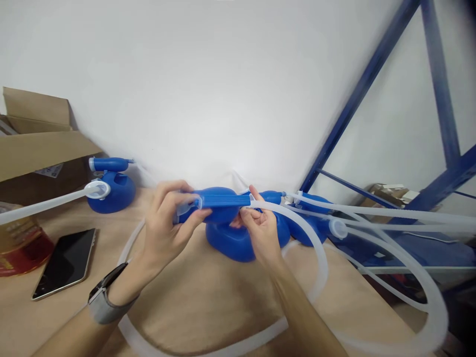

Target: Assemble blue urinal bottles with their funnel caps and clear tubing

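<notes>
Between my two hands is a blue plastic bottle (pixel 223 200) with a long ribbed side, held up on its side. My left hand (pixel 165 225) is closed around its left end, thumb and fingers at a clear, whitish cap or collar (pixel 182 208). At the right end my right hand (pixel 260 223) grips the bottle near the joint with a white flexible hose (pixel 308 233), index finger raised. The hose curves right and down, and a length of hose loops over the tabletop below. Behind and beneath my hands sits another rounded blue plastic container (pixel 234 243), partly hidden.
To the left stand a blue container with a hose (pixel 119 193), an open cardboard box (pixel 40 153), a phone (pixel 67 263) and a red-and-gold tub (pixel 26 248). More blue containers (pixel 310 225) and hoses crowd the right, beside a blue metal rack (pixel 357 94). A white wall (pixel 208 89) closes the back.
</notes>
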`<state>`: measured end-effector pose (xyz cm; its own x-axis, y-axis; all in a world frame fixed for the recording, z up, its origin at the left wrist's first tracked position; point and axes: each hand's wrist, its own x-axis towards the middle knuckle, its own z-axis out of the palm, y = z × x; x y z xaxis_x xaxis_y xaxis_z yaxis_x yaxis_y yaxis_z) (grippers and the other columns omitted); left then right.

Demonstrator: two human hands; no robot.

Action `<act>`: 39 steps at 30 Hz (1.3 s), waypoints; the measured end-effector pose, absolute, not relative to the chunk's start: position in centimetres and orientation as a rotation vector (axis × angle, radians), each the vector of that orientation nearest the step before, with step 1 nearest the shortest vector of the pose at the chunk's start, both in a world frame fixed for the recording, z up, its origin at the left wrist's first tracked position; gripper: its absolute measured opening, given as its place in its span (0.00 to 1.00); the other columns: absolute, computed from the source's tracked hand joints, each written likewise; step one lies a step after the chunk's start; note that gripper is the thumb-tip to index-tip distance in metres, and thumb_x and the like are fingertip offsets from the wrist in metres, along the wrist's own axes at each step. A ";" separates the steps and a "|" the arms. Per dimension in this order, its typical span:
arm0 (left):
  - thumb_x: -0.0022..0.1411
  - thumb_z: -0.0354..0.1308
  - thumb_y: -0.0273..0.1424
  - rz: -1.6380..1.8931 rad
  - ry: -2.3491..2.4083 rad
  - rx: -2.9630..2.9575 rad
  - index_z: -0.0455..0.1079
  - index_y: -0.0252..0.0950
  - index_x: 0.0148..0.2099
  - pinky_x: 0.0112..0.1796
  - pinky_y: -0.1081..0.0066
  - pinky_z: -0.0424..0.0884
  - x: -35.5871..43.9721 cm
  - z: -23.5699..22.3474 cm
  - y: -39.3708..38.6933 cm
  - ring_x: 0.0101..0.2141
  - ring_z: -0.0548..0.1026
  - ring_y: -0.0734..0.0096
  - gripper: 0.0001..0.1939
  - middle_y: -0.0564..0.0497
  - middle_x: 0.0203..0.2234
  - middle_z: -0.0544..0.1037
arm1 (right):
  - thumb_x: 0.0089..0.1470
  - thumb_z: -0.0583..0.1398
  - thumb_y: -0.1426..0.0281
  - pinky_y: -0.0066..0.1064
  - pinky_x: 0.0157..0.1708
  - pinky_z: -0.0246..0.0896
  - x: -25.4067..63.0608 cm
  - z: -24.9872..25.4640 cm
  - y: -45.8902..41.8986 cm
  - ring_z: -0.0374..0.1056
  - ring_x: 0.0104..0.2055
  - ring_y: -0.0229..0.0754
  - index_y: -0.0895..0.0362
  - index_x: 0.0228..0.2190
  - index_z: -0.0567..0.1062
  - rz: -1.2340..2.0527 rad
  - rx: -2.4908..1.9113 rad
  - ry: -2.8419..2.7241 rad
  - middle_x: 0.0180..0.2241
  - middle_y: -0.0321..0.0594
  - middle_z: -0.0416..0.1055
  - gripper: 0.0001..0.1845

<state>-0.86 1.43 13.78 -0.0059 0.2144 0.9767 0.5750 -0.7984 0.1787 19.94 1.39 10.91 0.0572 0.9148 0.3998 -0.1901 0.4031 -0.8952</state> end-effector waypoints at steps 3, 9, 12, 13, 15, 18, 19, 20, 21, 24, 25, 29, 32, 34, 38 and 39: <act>0.69 0.61 0.35 -1.949 -0.864 -2.005 0.67 0.42 0.42 0.42 0.61 0.74 -0.8 13.7 1.8 0.41 0.76 0.62 0.06 0.50 0.39 0.75 | 0.58 0.69 0.55 0.35 0.36 0.77 19.7 11.0 1.4 0.79 0.30 0.43 0.56 0.72 0.57 0.960 -0.771 -1.183 0.28 0.35 0.82 0.49; 0.69 0.62 0.37 -1.911 -0.928 -1.992 0.68 0.43 0.44 0.45 0.58 0.75 -1.1 13.7 2.5 0.43 0.76 0.59 0.07 0.48 0.40 0.75 | 0.57 0.68 0.51 0.37 0.39 0.78 20.1 10.9 2.1 0.82 0.40 0.48 0.54 0.61 0.73 1.060 -0.839 -1.235 0.39 0.43 0.85 0.36; 0.68 0.63 0.38 -1.874 -0.984 -1.870 0.69 0.43 0.44 0.47 0.55 0.75 -2.2 14.1 3.2 0.45 0.75 0.56 0.07 0.47 0.41 0.75 | 0.55 0.69 0.51 0.38 0.39 0.77 22.1 11.6 2.6 0.81 0.45 0.52 0.56 0.53 0.79 1.060 -0.991 -1.451 0.44 0.48 0.84 0.30; 0.68 0.63 0.38 -1.864 -1.032 -1.834 0.70 0.43 0.44 0.48 0.55 0.75 -2.7 14.3 3.4 0.45 0.75 0.56 0.07 0.46 0.41 0.74 | 0.54 0.69 0.51 0.39 0.39 0.77 23.1 12.0 2.7 0.81 0.44 0.52 0.57 0.50 0.81 0.996 -1.056 -1.503 0.42 0.49 0.84 0.29; 0.67 0.64 0.38 -1.818 -1.124 -1.841 0.72 0.43 0.45 0.50 0.54 0.74 -3.9 14.9 3.9 0.45 0.75 0.54 0.07 0.46 0.41 0.74 | 0.56 0.68 0.51 0.43 0.42 0.76 25.2 12.5 2.9 0.80 0.45 0.54 0.57 0.45 0.82 0.685 -1.192 -1.532 0.41 0.49 0.83 0.25; 0.66 0.64 0.40 -1.689 -1.204 -1.993 0.75 0.44 0.45 0.52 0.53 0.74 -6.0 15.8 4.4 0.45 0.76 0.54 0.08 0.47 0.41 0.74 | 0.55 0.68 0.51 0.55 0.58 0.67 28.0 12.2 3.7 0.72 0.58 0.59 0.55 0.48 0.82 0.167 -1.344 -1.583 0.51 0.51 0.80 0.25; 0.66 0.64 0.40 -1.648 -1.222 -2.040 0.76 0.45 0.45 0.52 0.53 0.73 -6.6 15.9 4.5 0.45 0.76 0.54 0.09 0.47 0.41 0.75 | 0.54 0.69 0.52 0.57 0.62 0.63 28.6 11.7 4.1 0.69 0.62 0.60 0.54 0.53 0.80 0.144 -1.394 -1.651 0.55 0.51 0.77 0.29; 0.66 0.63 0.41 -1.612 -1.234 -2.080 0.76 0.45 0.46 0.53 0.53 0.73 -7.1 16.0 4.7 0.45 0.77 0.53 0.09 0.47 0.42 0.75 | 0.54 0.70 0.52 0.58 0.65 0.60 29.0 11.0 4.6 0.67 0.64 0.61 0.54 0.57 0.78 0.216 -1.445 -1.733 0.59 0.52 0.74 0.34; 0.66 0.62 0.41 -1.578 -1.234 -2.119 0.77 0.45 0.47 0.54 0.52 0.73 -7.5 16.0 4.8 0.46 0.77 0.53 0.10 0.48 0.43 0.75 | 0.53 0.70 0.51 0.57 0.66 0.59 29.2 10.1 5.1 0.66 0.65 0.61 0.54 0.61 0.74 0.349 -1.489 -1.806 0.62 0.53 0.72 0.38; 0.67 0.61 0.40 -1.505 -1.108 -2.196 0.77 0.46 0.48 0.57 0.48 0.71 -7.7 15.6 5.5 0.52 0.75 0.49 0.10 0.47 0.49 0.75 | 0.54 0.70 0.51 0.54 0.67 0.58 28.8 7.3 6.6 0.65 0.67 0.61 0.56 0.67 0.66 0.688 -1.557 -1.891 0.68 0.56 0.65 0.46; 0.68 0.61 0.39 -1.483 -1.047 -2.211 0.78 0.46 0.47 0.57 0.47 0.71 -7.5 15.3 5.7 0.53 0.74 0.48 0.09 0.46 0.51 0.75 | 0.55 0.69 0.50 0.53 0.68 0.57 28.6 6.6 7.0 0.64 0.68 0.61 0.56 0.68 0.66 0.722 -1.563 -1.890 0.68 0.56 0.65 0.46; 0.68 0.59 0.29 -1.269 -0.840 -2.295 0.78 0.48 0.47 0.57 0.45 0.70 -5.4 13.3 6.2 0.57 0.71 0.48 0.09 0.45 0.55 0.77 | 0.54 0.69 0.47 0.53 0.70 0.52 28.2 5.2 7.8 0.60 0.71 0.62 0.54 0.66 0.68 0.734 -1.548 -1.883 0.69 0.54 0.64 0.45; 0.65 0.57 0.18 -0.953 -0.696 -2.355 0.78 0.49 0.49 0.62 0.37 0.62 -3.0 11.3 6.2 0.62 0.68 0.49 0.20 0.49 0.60 0.76 | 0.54 0.69 0.47 0.51 0.72 0.47 28.2 5.1 7.9 0.54 0.74 0.63 0.58 0.68 0.66 0.739 -1.603 -1.867 0.72 0.56 0.58 0.49; 0.64 0.57 0.15 -0.840 -0.558 -2.374 0.78 0.45 0.46 0.62 0.38 0.62 -1.4 9.9 6.2 0.61 0.69 0.51 0.20 0.49 0.59 0.77 | 0.54 0.69 0.50 0.50 0.73 0.44 28.1 4.9 7.9 0.52 0.75 0.63 0.61 0.70 0.63 0.723 -1.658 -1.864 0.73 0.57 0.55 0.51; 0.69 0.58 0.21 -0.812 -0.323 -2.358 0.77 0.38 0.38 0.59 0.48 0.68 0.9 7.8 6.0 0.55 0.74 0.58 0.10 0.47 0.48 0.82 | 0.53 0.70 0.55 0.49 0.72 0.48 28.0 4.4 8.2 0.55 0.74 0.59 0.57 0.72 0.58 0.675 -1.673 -1.856 0.72 0.53 0.57 0.53; 0.70 0.58 0.22 -0.807 -0.307 -2.353 0.77 0.37 0.38 0.60 0.48 0.68 1.3 7.5 5.9 0.54 0.74 0.59 0.09 0.47 0.47 0.83 | 0.52 0.71 0.55 0.49 0.72 0.50 28.0 4.4 8.3 0.56 0.73 0.59 0.56 0.72 0.58 0.677 -1.671 -1.841 0.72 0.52 0.58 0.54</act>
